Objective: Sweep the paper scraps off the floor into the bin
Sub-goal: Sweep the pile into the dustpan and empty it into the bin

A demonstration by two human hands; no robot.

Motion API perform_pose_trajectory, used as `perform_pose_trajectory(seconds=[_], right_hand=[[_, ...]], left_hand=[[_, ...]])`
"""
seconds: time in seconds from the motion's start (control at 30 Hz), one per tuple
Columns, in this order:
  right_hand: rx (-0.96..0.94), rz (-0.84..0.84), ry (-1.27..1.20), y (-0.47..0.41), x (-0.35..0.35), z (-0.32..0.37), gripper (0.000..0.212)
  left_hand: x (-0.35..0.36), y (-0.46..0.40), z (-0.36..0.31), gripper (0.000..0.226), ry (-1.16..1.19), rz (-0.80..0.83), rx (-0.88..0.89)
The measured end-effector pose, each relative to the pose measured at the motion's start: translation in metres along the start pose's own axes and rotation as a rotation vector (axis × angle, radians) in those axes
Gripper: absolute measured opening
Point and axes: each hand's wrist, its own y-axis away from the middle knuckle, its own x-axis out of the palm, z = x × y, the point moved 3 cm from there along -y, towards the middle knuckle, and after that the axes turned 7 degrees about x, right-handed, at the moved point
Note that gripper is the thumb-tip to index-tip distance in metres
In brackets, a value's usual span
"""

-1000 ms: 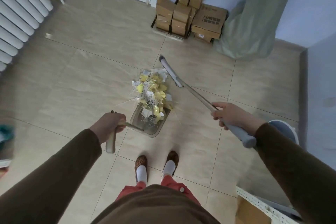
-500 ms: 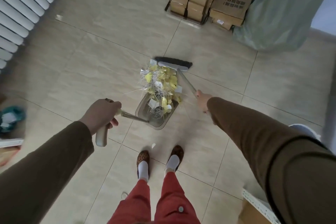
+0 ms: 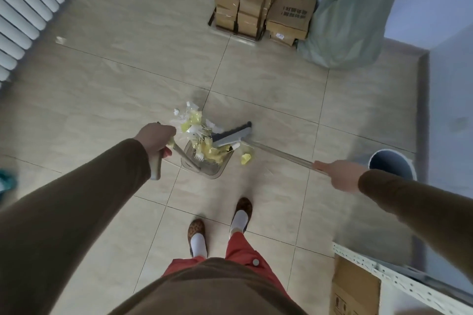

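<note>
Left hand [image 3: 156, 138] curled round the dustpan handle [image 3: 155, 166], gripping it. Dustpan [image 3: 204, 163] at centre frame, mouth toward 12 o'clock, just ahead of the feet.

Right hand [image 3: 337, 174] at 3 o'clock, closed round the broom shaft [image 3: 279, 153]. Broom head [image 3: 231, 135] lies across the pan's mouth at roughly 1 o'clock from the pan.

Paper scraps [image 3: 202, 143], yellow and white with thin strips, heaped high over the pan; part of the heap stands past the rim toward 11 o'clock. One yellow scrap [image 3: 245, 158] sits beside the pan at its 3 o'clock edge; whether it is on the floor or caught on the bristles is hard to say through the blur.

Step in hand, as judged: packing the heap into the pan. Best done with short pulls of the broom head toward the feet, pan lip pressed flat to the tile, then a pass for the stray scrap. Load is light and springy, likely to spill if the pan tips.

Bin [image 3: 391, 163] at 3 o'clock, just beyond the right hand, mouth open. Open tile between pan and bin. Shelf corner [image 3: 358, 253] at 5 o'clock, cardboard boxes [image 3: 256, 5] at 12, radiator [image 3: 23, 2] at 10, all well apart from the sweep
</note>
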Motion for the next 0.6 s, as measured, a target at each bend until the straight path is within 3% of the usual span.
perform_pose_trajectory(seconds=[0.17,0.3,0.43,0.53,0.6], right_hand=[[0.107,-0.032,-0.171,0.024,0.018,-0.030,0.087],[0.148,-0.078,-0.394,0.029,0.028,-0.031,0.062],[0.128,-0.014,-0.692,0.010,0.017,0.023,0.043],[0.117,0.055,-0.926,-0.024,0.009,0.090,0.041],[0.105,0.109,-0.935,-0.040,0.010,0.138,0.048]], left_hand=[[-0.002,0.005,0.008,0.014,-0.097,0.033,0.035],[-0.011,0.007,0.012,0.009,-0.190,0.052,0.052],[-0.016,0.009,0.019,0.011,-0.086,0.073,0.047],[-0.009,0.008,0.027,0.019,-0.003,0.099,0.036],[-0.002,0.005,0.038,0.018,0.080,0.090,-0.011]])
